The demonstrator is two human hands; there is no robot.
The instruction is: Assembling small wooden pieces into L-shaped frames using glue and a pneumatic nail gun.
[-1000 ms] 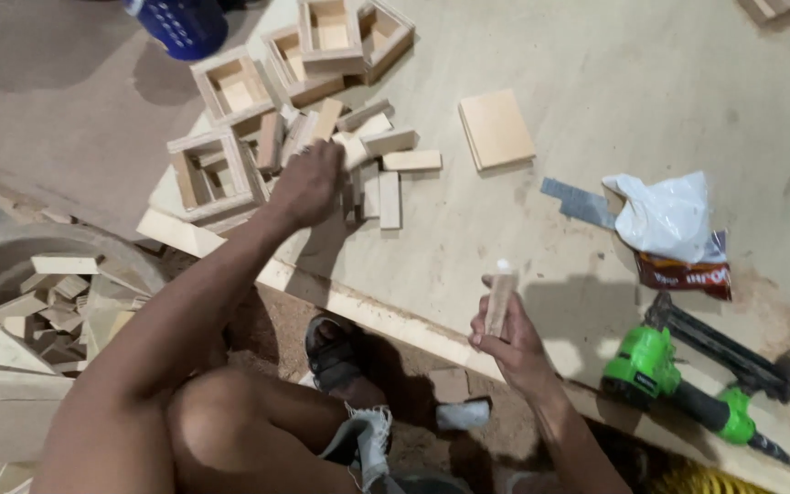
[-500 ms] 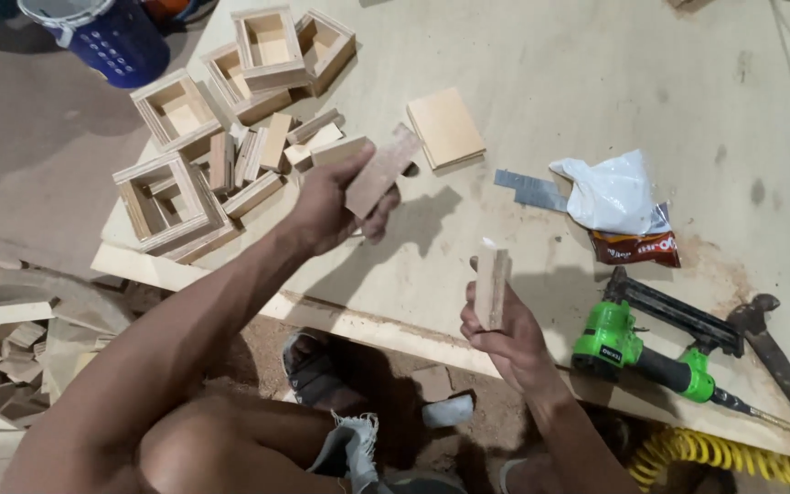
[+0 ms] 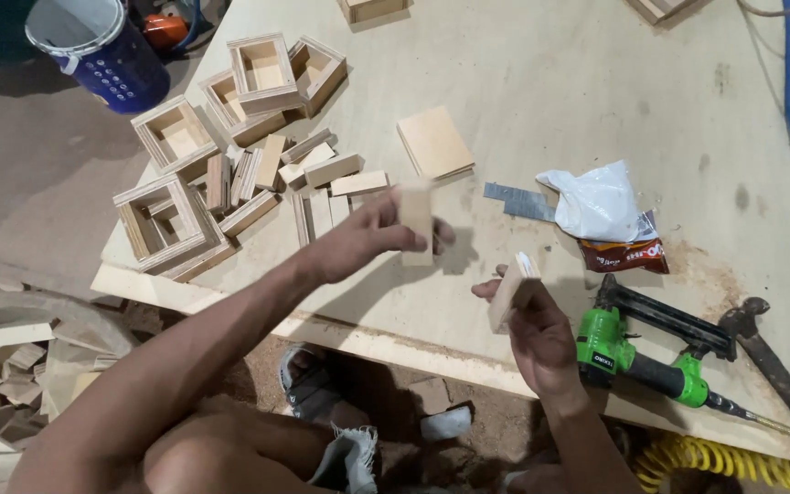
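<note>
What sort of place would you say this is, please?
Probably a small woodworking workshop: a green nail gun on a plywood work surface, open wooden box frames beside cut wooden slats, and offcuts on the floor.

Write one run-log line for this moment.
left hand: holds wood strip | right hand: holds wood piece | nail gun: on board

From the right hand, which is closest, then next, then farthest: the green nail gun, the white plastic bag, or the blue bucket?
From the right hand:
1. Green nail gun, just beside it on the right.
2. White plastic bag, farther up the board.
3. Blue bucket, far off at top left.
</note>
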